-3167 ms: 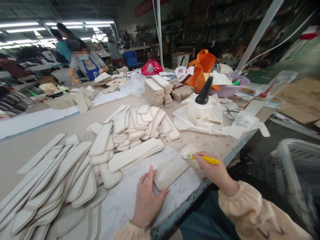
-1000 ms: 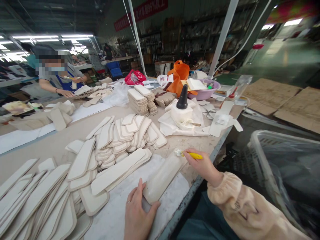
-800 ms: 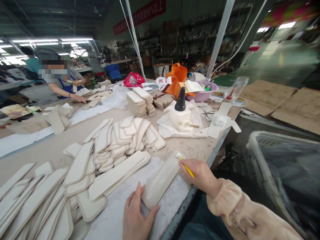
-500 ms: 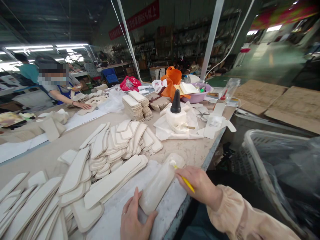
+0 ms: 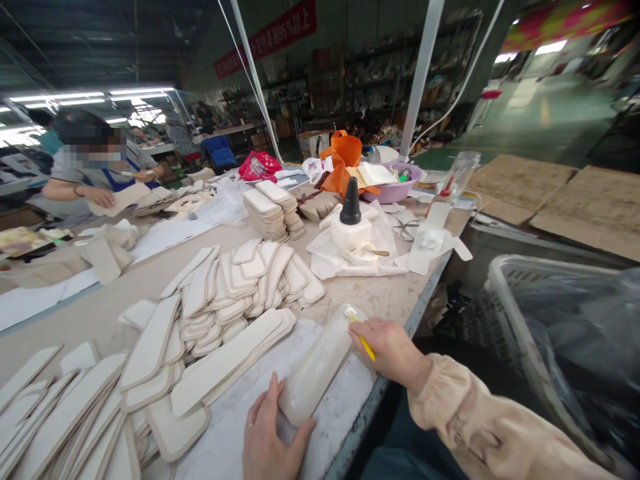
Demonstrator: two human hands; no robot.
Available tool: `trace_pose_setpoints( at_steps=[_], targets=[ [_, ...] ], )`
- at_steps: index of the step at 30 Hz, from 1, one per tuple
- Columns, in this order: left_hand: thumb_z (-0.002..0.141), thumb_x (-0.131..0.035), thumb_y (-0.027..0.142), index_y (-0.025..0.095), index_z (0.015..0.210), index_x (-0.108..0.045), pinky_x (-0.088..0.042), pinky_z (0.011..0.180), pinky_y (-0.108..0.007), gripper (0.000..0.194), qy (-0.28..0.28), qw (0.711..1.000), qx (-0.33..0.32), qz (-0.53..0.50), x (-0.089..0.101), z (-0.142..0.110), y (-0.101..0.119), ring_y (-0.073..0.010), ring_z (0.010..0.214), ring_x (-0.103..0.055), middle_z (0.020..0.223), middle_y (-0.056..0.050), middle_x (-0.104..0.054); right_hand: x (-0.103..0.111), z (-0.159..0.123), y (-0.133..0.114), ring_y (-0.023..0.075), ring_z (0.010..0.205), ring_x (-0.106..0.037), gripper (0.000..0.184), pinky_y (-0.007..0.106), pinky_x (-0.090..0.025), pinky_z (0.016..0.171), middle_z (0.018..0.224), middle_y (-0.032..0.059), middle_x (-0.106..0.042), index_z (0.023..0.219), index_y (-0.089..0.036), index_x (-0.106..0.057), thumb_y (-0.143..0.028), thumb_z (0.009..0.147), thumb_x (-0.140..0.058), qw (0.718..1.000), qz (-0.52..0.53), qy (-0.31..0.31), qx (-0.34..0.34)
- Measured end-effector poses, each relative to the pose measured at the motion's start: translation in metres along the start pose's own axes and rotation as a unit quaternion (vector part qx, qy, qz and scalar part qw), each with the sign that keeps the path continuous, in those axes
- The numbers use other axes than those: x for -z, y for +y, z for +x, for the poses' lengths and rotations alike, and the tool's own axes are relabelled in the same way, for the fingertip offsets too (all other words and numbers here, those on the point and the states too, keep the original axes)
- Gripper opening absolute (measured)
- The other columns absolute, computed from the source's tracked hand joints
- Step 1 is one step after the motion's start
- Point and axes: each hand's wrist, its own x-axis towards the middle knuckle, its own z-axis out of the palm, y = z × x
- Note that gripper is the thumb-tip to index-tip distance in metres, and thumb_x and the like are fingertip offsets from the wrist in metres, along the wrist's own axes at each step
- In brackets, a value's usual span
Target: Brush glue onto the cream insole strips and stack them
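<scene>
A long off-white panel with rounded ends [image 5: 317, 370] lies on a white sheet [image 5: 235, 433] near the table's front edge, its surface shiny and wet-looking. My left hand [image 5: 273, 433] holds the panel's near end, with thumb and fingers at either side of it. A yellow-handled brush [image 5: 367, 348] is gripped in my right hand [image 5: 387, 353], its tip at the panel's far end, where a white blob shows. Left of the panel are similar pale pieces: a long pair [image 5: 230, 360], a heap [image 5: 240, 287] and a fanned pile [image 5: 65, 413].
Beyond the panel stands a white container with a black cone on top [image 5: 351, 207], on a pale cloth. Scissors [image 5: 404, 230], a purple basin [image 5: 395, 190] and neat stacks [image 5: 270, 210] lie farther back. A crate [image 5: 505, 280] stands right. A co-worker [image 5: 95, 167] handles pieces across the table.
The view has swung right. The yellow brush has turned from nearly level to slanting down toward me, its tip staying around the panel's far end. The co-worker now lifts a pale piece.
</scene>
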Motion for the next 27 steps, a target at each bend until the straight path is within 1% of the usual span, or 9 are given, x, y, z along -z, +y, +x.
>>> trace_pose_setpoints(
  at_steps=[3,6,8,10,13,16,20,24,27],
  targets=[
    [0.075,-0.065,0.045,0.013,0.144,-0.026,-0.046,0.096,-0.050,0.086,0.003,1.000,-0.002,-0.006,0.000,0.000,0.000,-0.0303,0.113,-0.052,0.120,-0.010,-0.064,0.001,-0.002,-0.015,0.0177,0.067,-0.057,0.020,0.029,-0.042,0.063,0.069,0.0048,-0.061,0.083,-0.016,-0.061,-0.019,0.091,-0.044,0.994,0.050,-0.075,0.058],
    [0.074,-0.066,0.046,0.013,0.144,-0.027,-0.046,0.096,-0.050,0.087,-0.002,1.000,0.004,-0.018,0.000,-0.001,0.000,-0.0301,0.114,-0.051,0.120,-0.011,-0.064,0.005,-0.007,-0.040,0.0154,0.074,-0.061,0.021,0.027,-0.046,0.072,0.078,0.0034,-0.066,0.095,-0.018,-0.064,-0.023,0.093,-0.044,0.970,0.213,-0.091,0.068],
    [0.074,-0.067,0.045,0.014,0.144,-0.027,-0.045,0.097,-0.050,0.086,-0.002,1.000,0.010,-0.024,0.000,-0.001,0.001,-0.0299,0.115,-0.050,0.122,-0.011,-0.063,0.003,-0.009,-0.046,0.0137,0.080,-0.063,0.021,0.025,-0.047,0.077,0.087,0.0026,-0.069,0.099,-0.020,-0.066,-0.028,0.093,-0.047,0.938,0.334,-0.088,0.005],
    [0.074,-0.067,0.042,0.014,0.144,-0.027,-0.044,0.098,-0.050,0.085,0.001,1.000,0.012,-0.028,0.001,-0.002,0.004,-0.0297,0.116,-0.049,0.123,-0.011,-0.062,0.000,-0.009,-0.038,0.0124,0.074,-0.063,0.023,0.022,-0.049,0.070,0.086,0.0023,-0.069,0.096,-0.019,-0.067,-0.033,0.091,-0.050,0.901,0.415,-0.076,-0.099],
    [0.075,-0.067,0.040,0.015,0.144,-0.027,-0.043,0.099,-0.050,0.084,0.002,0.999,0.017,-0.039,0.005,-0.004,0.008,-0.0294,0.118,-0.048,0.125,-0.011,-0.060,-0.004,-0.008,-0.007,0.0115,0.058,-0.057,0.027,0.022,-0.046,0.056,0.071,0.0013,-0.064,0.087,-0.016,-0.067,-0.040,0.087,-0.054,0.862,0.434,0.002,-0.263],
    [0.076,-0.066,0.040,0.016,0.144,-0.029,-0.041,0.101,-0.050,0.081,0.000,0.998,0.023,-0.061,0.009,-0.005,0.012,-0.0287,0.119,-0.047,0.129,-0.011,-0.057,0.000,-0.009,0.022,0.0115,0.055,-0.053,0.028,0.022,-0.046,0.055,0.060,-0.0014,-0.056,0.087,-0.016,-0.065,-0.044,0.083,-0.058,0.844,0.398,0.104,-0.344],
    [0.075,-0.068,0.037,0.017,0.143,-0.031,-0.039,0.104,-0.050,0.080,0.001,0.995,0.029,-0.091,0.012,-0.007,0.014,-0.0284,0.123,-0.044,0.133,-0.013,-0.054,0.004,-0.017,0.034,0.0121,0.060,-0.054,0.030,0.022,-0.047,0.057,0.064,-0.0005,-0.056,0.093,-0.018,-0.064,-0.046,0.082,-0.060,0.843,0.390,0.160,-0.333],
    [0.071,-0.072,0.031,0.015,0.139,-0.038,-0.036,0.107,-0.050,0.078,-0.011,0.994,0.037,-0.101,0.014,-0.007,0.017,-0.0287,0.125,-0.042,0.136,-0.013,-0.051,0.001,-0.023,0.028,0.0132,0.070,-0.060,0.028,0.025,-0.053,0.069,0.095,0.0050,-0.064,0.101,-0.020,-0.065,-0.041,0.083,-0.062,0.840,0.411,0.211,-0.285],
    [0.063,-0.078,0.032,0.013,0.139,-0.040,-0.034,0.109,-0.050,0.087,-0.023,0.993,0.047,-0.107,0.016,-0.009,0.021,-0.0303,0.127,-0.041,0.137,-0.014,-0.050,-0.003,-0.027,0.027,0.0162,0.079,-0.063,0.027,0.031,-0.055,0.078,0.105,0.0054,-0.063,0.103,-0.022,-0.065,-0.038,0.081,-0.064,0.836,0.414,0.247,-0.261]
  ],
)
